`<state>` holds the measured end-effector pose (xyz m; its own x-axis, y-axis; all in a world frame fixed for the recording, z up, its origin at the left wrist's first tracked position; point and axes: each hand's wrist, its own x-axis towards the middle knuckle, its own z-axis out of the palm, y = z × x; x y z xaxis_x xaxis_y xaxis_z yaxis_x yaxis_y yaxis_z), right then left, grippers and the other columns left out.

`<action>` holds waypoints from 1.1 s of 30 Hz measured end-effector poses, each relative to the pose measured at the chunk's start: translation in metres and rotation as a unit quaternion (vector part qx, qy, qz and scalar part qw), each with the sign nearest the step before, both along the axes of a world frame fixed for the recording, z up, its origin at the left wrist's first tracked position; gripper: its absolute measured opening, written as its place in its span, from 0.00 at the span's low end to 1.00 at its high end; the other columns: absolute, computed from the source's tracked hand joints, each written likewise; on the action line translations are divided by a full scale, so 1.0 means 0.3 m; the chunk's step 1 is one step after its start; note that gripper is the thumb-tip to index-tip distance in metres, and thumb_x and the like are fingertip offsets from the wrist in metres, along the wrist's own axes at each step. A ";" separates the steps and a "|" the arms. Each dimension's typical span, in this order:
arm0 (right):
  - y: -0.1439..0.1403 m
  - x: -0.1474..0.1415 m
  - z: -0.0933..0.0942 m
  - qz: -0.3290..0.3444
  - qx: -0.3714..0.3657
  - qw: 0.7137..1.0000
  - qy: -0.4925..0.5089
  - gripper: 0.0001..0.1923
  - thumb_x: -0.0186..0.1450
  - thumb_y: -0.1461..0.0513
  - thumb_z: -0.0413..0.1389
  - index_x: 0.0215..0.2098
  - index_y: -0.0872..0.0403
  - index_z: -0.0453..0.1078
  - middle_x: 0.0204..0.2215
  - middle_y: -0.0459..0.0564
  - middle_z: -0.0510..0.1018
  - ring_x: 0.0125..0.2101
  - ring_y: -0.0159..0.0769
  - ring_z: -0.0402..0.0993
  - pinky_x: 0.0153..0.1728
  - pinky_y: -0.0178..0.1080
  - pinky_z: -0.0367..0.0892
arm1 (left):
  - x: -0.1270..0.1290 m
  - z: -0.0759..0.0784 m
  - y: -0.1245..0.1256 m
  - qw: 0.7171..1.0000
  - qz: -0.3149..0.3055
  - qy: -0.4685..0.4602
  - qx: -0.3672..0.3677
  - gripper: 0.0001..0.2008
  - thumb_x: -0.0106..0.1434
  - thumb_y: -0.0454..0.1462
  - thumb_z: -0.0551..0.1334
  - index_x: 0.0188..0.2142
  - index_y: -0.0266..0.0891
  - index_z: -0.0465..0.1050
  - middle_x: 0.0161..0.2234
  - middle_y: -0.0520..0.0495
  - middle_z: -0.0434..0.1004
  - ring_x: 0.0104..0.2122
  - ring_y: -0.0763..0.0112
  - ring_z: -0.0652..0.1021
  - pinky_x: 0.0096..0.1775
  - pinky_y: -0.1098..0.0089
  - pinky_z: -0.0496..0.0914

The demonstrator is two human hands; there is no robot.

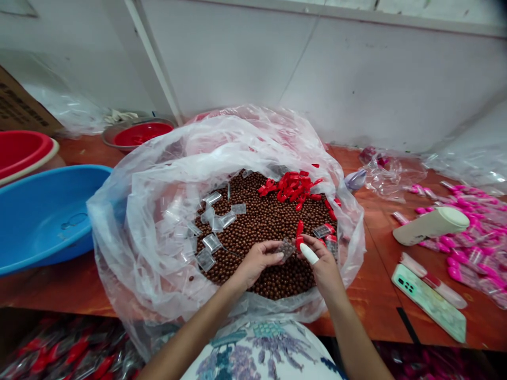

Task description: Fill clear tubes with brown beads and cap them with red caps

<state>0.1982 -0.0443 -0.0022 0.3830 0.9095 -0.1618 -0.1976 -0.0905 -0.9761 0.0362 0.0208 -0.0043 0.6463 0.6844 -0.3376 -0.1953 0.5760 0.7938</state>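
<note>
Level Hold, Fewer Spills

The left hand [263,259] pinched a clear case [287,250]; the right hand [320,259] pinched a red piece [299,232] beside it, both nearly closed. Keeping the case level over the brown beads [253,219] seemed wise.

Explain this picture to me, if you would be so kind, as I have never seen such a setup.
No machine here: this is handwork, seen through one head-worn camera looking forward and down. The left hand holds a clear case; the right hand holds a red piece. Below them, an open plastic bag holds brown beads, with other clear cases and more red pieces lying on top. A blue basin stands left on the table; a phone and pink pieces lie right.
</note>
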 end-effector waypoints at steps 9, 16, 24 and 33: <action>-0.004 0.029 0.004 0.009 -0.003 0.999 -0.033 0.26 0.51 0.55 0.62 0.48 0.48 0.69 0.44 0.48 0.75 0.39 0.39 0.72 0.37 0.40 0.69 | -0.014 -0.016 -0.026 1.000 -0.012 0.010 0.015 0.22 0.48 0.37 0.68 0.45 0.35 0.73 0.43 0.42 0.75 0.39 0.65 0.74 0.42 0.66 0.68; -0.006 0.019 0.020 0.022 0.005 0.990 -0.141 0.18 0.59 0.56 0.55 0.47 0.48 0.70 0.49 0.47 0.72 0.52 0.40 0.64 0.56 0.50 0.52 | -0.002 -0.018 -0.035 0.998 -0.001 0.051 0.048 0.22 0.46 0.38 0.69 0.43 0.35 0.74 0.41 0.43 0.76 0.40 0.65 0.74 0.45 0.64 0.67; -0.033 -0.036 0.034 0.102 0.047 0.966 -0.233 0.21 0.62 0.58 0.52 0.54 0.45 0.63 0.54 0.46 0.67 0.55 0.40 0.59 0.58 0.50 0.50 | 0.000 -0.022 -0.037 0.995 0.004 0.065 0.073 0.22 0.46 0.39 0.68 0.43 0.35 0.75 0.40 0.43 0.77 0.38 0.64 0.75 0.45 0.65 0.66; -0.045 -0.033 -0.014 0.156 0.114 0.878 -0.438 0.35 0.59 0.59 0.57 0.61 0.45 0.49 0.58 0.49 0.61 0.57 0.43 0.55 0.56 0.49 0.54 | -0.012 -0.026 -0.053 0.993 0.035 0.074 0.088 0.18 0.48 0.36 0.67 0.40 0.37 0.76 0.39 0.46 0.78 0.38 0.66 0.74 0.44 0.68 0.65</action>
